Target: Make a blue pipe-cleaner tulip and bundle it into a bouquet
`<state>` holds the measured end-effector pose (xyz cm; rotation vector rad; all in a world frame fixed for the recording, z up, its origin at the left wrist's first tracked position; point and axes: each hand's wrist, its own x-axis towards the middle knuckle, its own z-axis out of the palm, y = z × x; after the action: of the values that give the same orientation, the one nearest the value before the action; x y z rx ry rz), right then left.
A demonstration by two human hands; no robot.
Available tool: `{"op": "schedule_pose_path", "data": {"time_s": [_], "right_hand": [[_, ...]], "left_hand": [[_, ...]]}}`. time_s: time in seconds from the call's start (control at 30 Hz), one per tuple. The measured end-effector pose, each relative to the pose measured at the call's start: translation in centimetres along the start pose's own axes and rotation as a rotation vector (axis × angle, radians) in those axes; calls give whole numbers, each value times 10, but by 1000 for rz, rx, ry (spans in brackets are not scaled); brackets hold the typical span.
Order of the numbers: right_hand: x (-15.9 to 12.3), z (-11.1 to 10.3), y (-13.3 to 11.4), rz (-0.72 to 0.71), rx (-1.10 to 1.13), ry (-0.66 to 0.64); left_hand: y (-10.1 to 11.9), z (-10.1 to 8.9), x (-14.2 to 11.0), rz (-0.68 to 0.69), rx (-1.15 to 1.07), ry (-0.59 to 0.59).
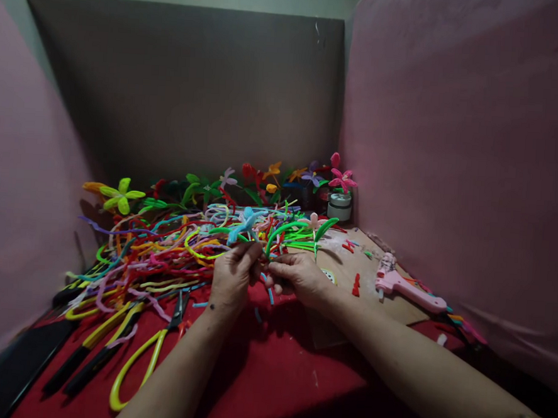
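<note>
Mid-frame, the left hand (234, 274) pinches a fuzzy blue pipe-cleaner flower (246, 225), stem hidden; the curled right hand's (303, 278) hold is unclear.

Far side: you face a grey panel (186, 90). A right pink sheet (457, 150) and a left pink sheet (17, 168) flank you. On your right, a pink glue gun (409, 292) lies on a brown board (397, 311), red scraps (356, 285) left of it. Far right, a white-topped jar (339, 207). Near left, yellow-handled scissors (162, 335) on your red cloth (268, 378).
</note>
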<state>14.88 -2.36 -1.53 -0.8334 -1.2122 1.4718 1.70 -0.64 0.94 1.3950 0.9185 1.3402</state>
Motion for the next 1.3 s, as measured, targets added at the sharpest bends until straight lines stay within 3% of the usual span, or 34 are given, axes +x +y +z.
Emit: {"op": "schedule_pose_path", "data": {"time_s": [0.23,0.47,0.63,0.93,1.1,1.3], "right_hand": [[1,1,4,-27,-27,-31],[-3,5,2,-106,-243,25],[-5,5,1,-202,-317,24],[-8,10,-3,-124,-219,40],[-8,7,0,-273,-459,84],[-16,8,0,-495,-658,124]], "left_hand": [[1,-2,-1,91,99,16],[7,0,-3,23,28,-78],[9,0,-4,41,36,-68],[6,0,-6,72,104,-58],[18,4,-10,53,114,-73],[27,2,-10,-13,21,-176]]}}
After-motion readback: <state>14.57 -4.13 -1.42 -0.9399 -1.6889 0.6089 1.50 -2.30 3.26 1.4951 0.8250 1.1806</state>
